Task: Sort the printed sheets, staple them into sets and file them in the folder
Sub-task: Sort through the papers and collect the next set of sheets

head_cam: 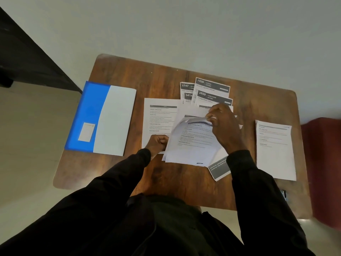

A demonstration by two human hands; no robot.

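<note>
The loose stack of white printed sheets point(191, 145) lies on the brown wooden tabletop point(147, 80), its long axis running away from the person and slightly skewed. The right hand point(225, 126) pinches the far edge of the curling top sheet point(192, 120). The left hand point(157, 143) sits curled at the stack's left edge, and I cannot tell whether it grips. A neat white pile point(275, 152) lies right of the stack, nearer the right hand. The blue plastic folder point(88, 111) lies well to the stack's left.
</note>
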